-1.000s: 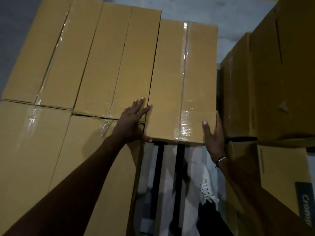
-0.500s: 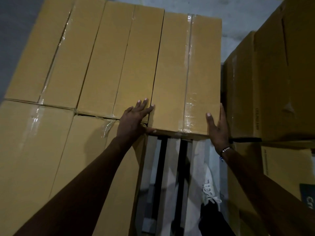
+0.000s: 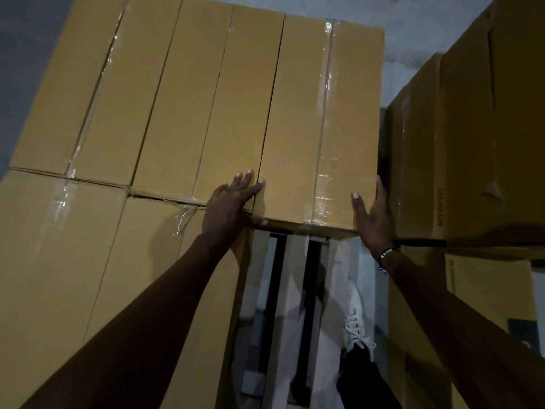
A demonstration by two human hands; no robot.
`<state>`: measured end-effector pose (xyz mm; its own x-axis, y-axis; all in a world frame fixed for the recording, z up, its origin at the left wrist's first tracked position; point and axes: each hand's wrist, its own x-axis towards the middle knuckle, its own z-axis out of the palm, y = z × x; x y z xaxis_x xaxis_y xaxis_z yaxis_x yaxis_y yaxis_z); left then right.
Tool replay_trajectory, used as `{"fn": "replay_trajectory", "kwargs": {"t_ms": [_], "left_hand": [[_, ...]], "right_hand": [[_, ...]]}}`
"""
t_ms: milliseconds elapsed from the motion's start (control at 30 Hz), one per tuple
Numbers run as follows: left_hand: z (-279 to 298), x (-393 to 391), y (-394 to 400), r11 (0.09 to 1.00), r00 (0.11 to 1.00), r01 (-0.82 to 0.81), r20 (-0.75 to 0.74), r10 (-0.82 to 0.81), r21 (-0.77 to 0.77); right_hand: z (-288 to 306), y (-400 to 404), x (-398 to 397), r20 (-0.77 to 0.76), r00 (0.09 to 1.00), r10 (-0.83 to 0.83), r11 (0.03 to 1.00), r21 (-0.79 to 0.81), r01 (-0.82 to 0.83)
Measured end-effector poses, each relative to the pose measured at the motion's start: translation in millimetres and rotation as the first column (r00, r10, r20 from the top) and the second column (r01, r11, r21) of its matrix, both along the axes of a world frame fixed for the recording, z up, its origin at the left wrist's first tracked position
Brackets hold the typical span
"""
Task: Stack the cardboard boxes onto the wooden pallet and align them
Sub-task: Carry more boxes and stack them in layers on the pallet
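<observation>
A long taped cardboard box (image 3: 351, 107) lies at the right end of the far row, tight against its neighbour (image 3: 200, 98). My left hand (image 3: 230, 205) rests flat over the seam at the box's near left corner, thumb pressed on its front face. My right hand (image 3: 371, 219) clasps the near right corner, thumb on top and fingers down the side. Below the box's near edge, pale slats of the wooden pallet (image 3: 292, 290) show with dark gaps between them. Two more boxes (image 3: 53, 261) fill the near left row.
A taller stack of cardboard boxes (image 3: 472, 143) stands close on the right, leaving a narrow gap beside my right hand. My white shoe (image 3: 354, 326) stands at the pallet's edge. Grey concrete floor (image 3: 413, 25) lies beyond the stack.
The box has slid away from me along the pallet, so its far end now nearly lines up with the neighbouring boxes. Both hands travelled forward with it.
</observation>
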<state>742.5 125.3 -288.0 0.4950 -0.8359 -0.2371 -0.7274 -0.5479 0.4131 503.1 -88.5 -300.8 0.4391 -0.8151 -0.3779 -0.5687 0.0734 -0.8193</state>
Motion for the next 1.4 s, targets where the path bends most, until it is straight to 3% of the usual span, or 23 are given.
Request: {"fn": "replay_trajectory", "kwargs": {"t_ms": [167, 300, 600, 867, 967, 1133, 1400], "left_hand": [[38.5, 2.2, -9.7, 0.995, 0.989, -0.014, -0.146, 0.029, 0.098], [102.0, -6.6, -5.3, 0.989, 0.962, -0.141, -0.229, 0.146, 0.038], [323.6, -64.1, 25.3, 0.857, 0.855, -0.468, -0.356, 0.377, -0.217], [517.0, -146.6, 65.0, 0.763, 0.808, -0.546, -0.457, 0.372, -0.345], [553.8, -174.5, 89.0, 0.745, 0.795, -0.556, -0.497, 0.348, -0.369], [591.5, -243.3, 142.0, 0.726, 0.809, -0.511, -0.543, 0.225, -0.461], [622.2, -357.1, 171.2, 0.783, 0.713, -0.475, -0.697, 0.075, -0.402]], "right_hand": [[35.3, -12.0, -0.4, -0.120, 0.981, 0.154, 0.988, 0.025, -0.152], [102.7, -17.1, 0.5, -0.070, 0.985, 0.159, 0.987, 0.049, -0.156], [329.6, -15.0, -31.7, 0.109, 0.981, 0.158, 0.978, 0.117, -0.170], [510.8, 26.2, -118.2, 0.205, 0.962, 0.183, 0.959, 0.180, -0.221], [553.4, 45.3, -147.3, 0.231, 0.954, 0.189, 0.965, 0.139, -0.224], [609.8, 111.0, -235.5, 0.277, 0.957, 0.079, 0.991, 0.080, -0.105], [645.2, 217.4, -420.2, 0.307, 0.885, -0.350, 0.937, 0.128, 0.326]]}}
